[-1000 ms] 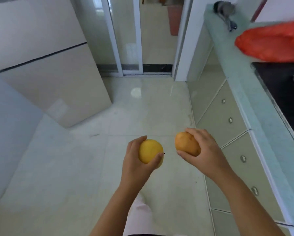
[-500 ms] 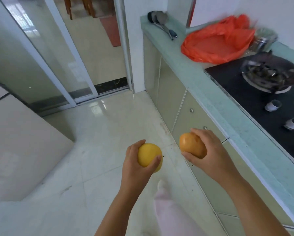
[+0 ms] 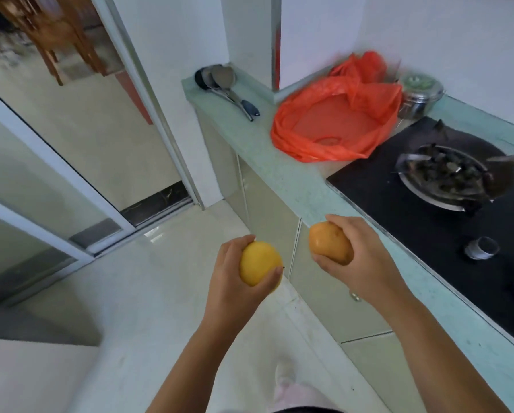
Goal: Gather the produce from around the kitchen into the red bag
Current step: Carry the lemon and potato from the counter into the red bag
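Note:
My left hand [image 3: 231, 281] grips a round yellow fruit [image 3: 258, 262] over the floor. My right hand [image 3: 360, 260] grips an orange fruit [image 3: 330, 242] beside the counter's front edge. The red bag [image 3: 336, 123] lies open and flattened on the pale green counter [image 3: 294, 180] ahead and to the right, well beyond both hands. A small round shape shows inside the bag near its front.
A black gas hob [image 3: 446, 210] with a burner [image 3: 446, 174] lies right of the bag. A steel lidded pot [image 3: 419, 93] stands behind it. Ladles [image 3: 225, 87] lie at the counter's far end. Cabinet drawers [image 3: 333, 281] are below; glass sliding doors [image 3: 56, 174] stand at left.
The view has swung right and closer to the counter, so the red bag and hob now sit nearer and more central. Both hands still hold their fruits in the same way.

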The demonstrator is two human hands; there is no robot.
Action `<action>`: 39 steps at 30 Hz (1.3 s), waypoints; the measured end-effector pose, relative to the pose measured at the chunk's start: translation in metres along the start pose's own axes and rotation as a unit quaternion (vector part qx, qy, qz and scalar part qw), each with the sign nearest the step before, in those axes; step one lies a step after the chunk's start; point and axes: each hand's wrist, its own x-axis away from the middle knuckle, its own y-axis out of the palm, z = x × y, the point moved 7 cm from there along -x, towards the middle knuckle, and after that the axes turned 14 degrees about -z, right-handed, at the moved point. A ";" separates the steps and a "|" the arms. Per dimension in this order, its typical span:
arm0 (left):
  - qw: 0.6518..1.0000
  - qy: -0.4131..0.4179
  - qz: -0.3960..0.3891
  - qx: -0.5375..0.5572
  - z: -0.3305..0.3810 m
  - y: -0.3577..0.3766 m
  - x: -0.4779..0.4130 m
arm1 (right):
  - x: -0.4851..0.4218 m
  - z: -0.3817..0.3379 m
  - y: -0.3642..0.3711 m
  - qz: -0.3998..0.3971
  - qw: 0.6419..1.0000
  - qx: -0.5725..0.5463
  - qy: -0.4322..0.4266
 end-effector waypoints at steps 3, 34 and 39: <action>1.000 -0.005 -0.014 0.018 -0.009 -0.009 -0.029 | -0.030 0.000 -0.001 0.012 1.000 -0.012 0.016; 0.964 0.121 -0.237 -0.006 -0.051 -0.070 -0.417 | -0.342 0.025 -0.021 0.150 0.966 0.012 0.211; 0.948 0.102 -0.300 -0.015 -0.025 -0.026 -0.476 | -0.353 0.073 -0.060 0.189 0.950 -0.027 0.245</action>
